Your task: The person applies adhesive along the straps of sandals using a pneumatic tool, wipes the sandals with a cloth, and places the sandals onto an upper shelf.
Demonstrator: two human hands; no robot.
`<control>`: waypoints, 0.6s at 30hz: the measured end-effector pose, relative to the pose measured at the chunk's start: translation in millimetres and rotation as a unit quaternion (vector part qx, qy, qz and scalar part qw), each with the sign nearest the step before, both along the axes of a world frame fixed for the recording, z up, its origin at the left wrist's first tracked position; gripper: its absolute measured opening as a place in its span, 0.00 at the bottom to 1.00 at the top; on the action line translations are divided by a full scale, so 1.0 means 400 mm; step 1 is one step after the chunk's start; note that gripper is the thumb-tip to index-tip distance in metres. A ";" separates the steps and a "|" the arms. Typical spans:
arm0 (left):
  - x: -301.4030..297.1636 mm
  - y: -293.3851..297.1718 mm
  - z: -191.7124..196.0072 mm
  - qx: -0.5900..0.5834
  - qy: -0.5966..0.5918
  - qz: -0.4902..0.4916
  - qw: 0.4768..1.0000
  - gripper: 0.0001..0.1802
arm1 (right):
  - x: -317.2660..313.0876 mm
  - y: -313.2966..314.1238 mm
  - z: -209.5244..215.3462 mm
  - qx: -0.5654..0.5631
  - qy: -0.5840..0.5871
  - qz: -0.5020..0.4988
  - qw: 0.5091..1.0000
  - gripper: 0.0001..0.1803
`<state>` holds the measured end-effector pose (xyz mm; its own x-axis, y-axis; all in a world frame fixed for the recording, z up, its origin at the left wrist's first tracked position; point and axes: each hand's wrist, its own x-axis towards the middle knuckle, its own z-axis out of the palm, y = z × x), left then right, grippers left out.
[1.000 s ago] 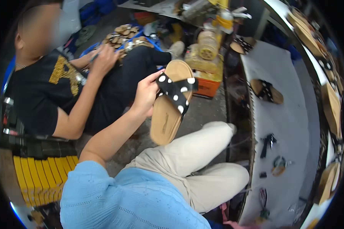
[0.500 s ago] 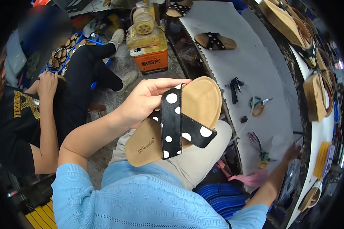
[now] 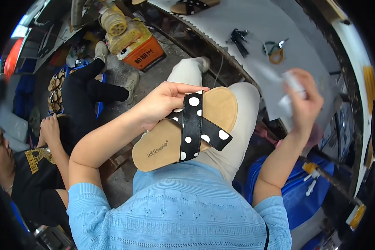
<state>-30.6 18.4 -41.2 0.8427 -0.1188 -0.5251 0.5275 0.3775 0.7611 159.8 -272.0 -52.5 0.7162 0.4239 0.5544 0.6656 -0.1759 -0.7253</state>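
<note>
My left hand [image 3: 164, 104] grips a sandal [image 3: 191, 125] by its side, thumb and fingers at the crossed straps. The sandal has a tan footbed and black straps with white polka dots; it is tilted over my lap, insole facing up. Raised over the bench to the right, my right hand [image 3: 305, 106] is closed around a crumpled white piece [image 3: 295, 85]. Motion smears that piece, and I cannot tell if it is cloth or paper. Beyond it on the bench lie scissors [image 3: 275, 53] with orange and green handles, and a small black tool [image 3: 239, 42].
Another polka-dot sandal [image 3: 193, 6] lies farther up the grey-topped bench [image 3: 279, 21]. An orange tin [image 3: 142, 54] under a yellow-stained motor stands on the floor ahead. To my left sits a co-worker [image 3: 41, 166]. Blue plastic [image 3: 287, 196] fills the space by my right elbow.
My right hand has come up from the bench's near right edge with the white piece in it. My left hand still holds the sandal. The view has turned toward the right.
</note>
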 end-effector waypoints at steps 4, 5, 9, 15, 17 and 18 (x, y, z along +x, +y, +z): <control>-0.010 -0.003 0.009 0.002 0.030 -0.069 0.997 0.21 | -0.184 0.099 0.085 -0.125 -0.010 0.256 0.959 0.16; -0.016 0.001 0.010 -0.005 0.031 -0.081 0.996 0.22 | -0.205 0.116 0.090 -0.138 -0.016 0.288 0.948 0.14; -0.028 0.004 0.013 -0.012 0.039 -0.109 0.993 0.22 | -0.257 0.152 0.070 -0.175 -0.038 0.342 0.922 0.10; -0.056 0.006 0.004 0.002 0.025 -0.109 0.994 0.22 | -0.305 0.189 0.025 -0.255 -0.204 0.255 0.910 0.09; -0.069 0.009 0.015 0.020 0.014 -0.105 0.994 0.21 | -0.313 0.202 0.035 -0.271 -0.230 0.255 0.899 0.09; -0.076 0.013 0.018 0.023 0.009 -0.104 0.994 0.21 | -0.316 0.209 0.042 -0.288 -0.252 0.256 0.888 0.08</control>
